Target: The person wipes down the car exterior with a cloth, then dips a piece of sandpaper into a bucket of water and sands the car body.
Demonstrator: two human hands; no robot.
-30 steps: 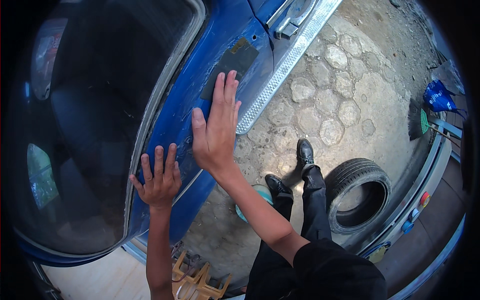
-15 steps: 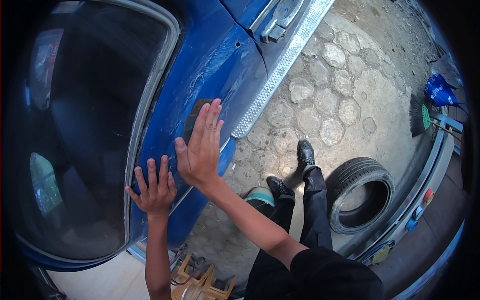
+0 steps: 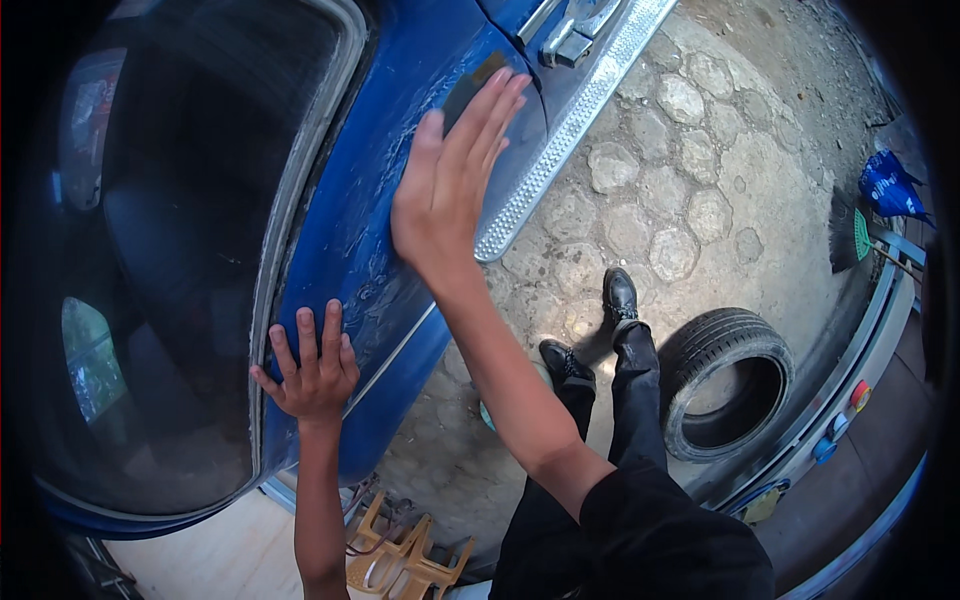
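Observation:
My right hand [image 3: 445, 195] lies long-fingered against the wet, scuffed blue car body [image 3: 375, 210], near the door handle [image 3: 570, 45]. Under its fingers it holds a dark sheet that looks like sandpaper [image 3: 465, 95], pressed to the paint; part of the sheet is hidden by the hand. Lower down, my left hand [image 3: 315, 375] rests flat with fingers spread on the blue panel beside the frame of the dark car window [image 3: 190, 240]. Nothing shows in that hand.
A studded metal strip [image 3: 560, 150] runs along the car's lower edge. On the stone-paved ground lies a loose tyre [image 3: 680, 395] by my legs. A broom [image 3: 850, 235] and a blue bag [image 3: 890, 185] are at the right; a tan plastic chair [image 3: 385, 550] stands below.
My right hand has slid up and to the right along the panel, carrying the sandpaper toward the door handle. The left hand stays in nearly the same place.

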